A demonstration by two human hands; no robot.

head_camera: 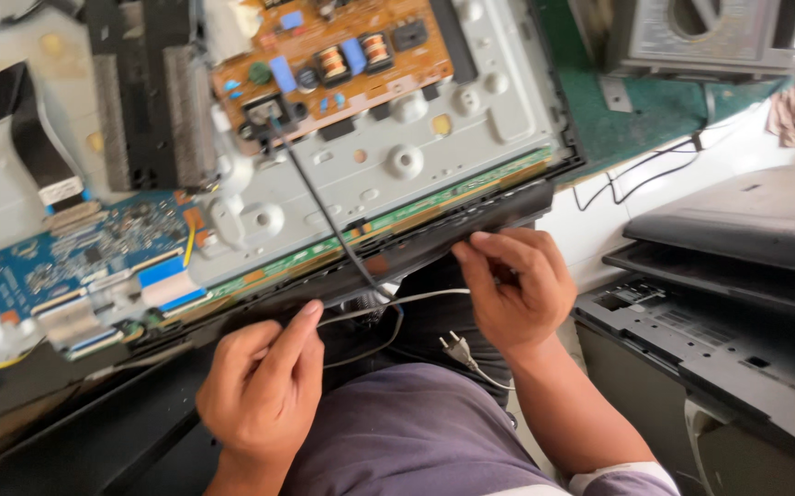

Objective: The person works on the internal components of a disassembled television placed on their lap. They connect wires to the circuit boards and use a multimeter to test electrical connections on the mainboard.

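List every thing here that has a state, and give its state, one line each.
TV: back cover off, boards exposed, lying tilted.
Brown board: bare, black cable plugged in.
Blue board: bare, flat ribbons attached.
Plug: unplugged, hanging loose.
White wire: slack between the hands.
Left hand: closed on white wire.
Right hand: gripping the TV's lower edge.
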